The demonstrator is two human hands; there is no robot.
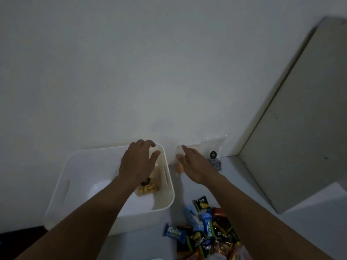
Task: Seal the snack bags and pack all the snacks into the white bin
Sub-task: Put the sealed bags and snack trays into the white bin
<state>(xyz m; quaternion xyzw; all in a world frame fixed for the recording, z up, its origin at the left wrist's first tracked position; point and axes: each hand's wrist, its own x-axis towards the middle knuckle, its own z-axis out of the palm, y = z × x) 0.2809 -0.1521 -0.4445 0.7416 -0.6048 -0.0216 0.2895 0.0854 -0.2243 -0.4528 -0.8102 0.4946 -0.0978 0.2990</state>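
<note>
The white bin (75, 166) stands on the table at left. Inside it, against the right wall, leans a clear bag of yellow snacks (147, 188). My left hand (138, 162) hovers over that bag with fingers spread and nothing in it. My right hand (193, 164) reaches toward a clear bag with orange pieces (180, 167) leaning on the wall; its fingers touch the bag's upper part, but a firm grip cannot be seen. Behind it stands another clear bag with dark contents (214, 154). A heap of small wrapped snacks (204, 231) lies in front on the right.
A white wall rises directly behind the bin and bags. A tall beige panel (300, 119) leans at the right, by the table's back corner. The pale table surface (187, 188) shows between the bin and the wrapped snacks.
</note>
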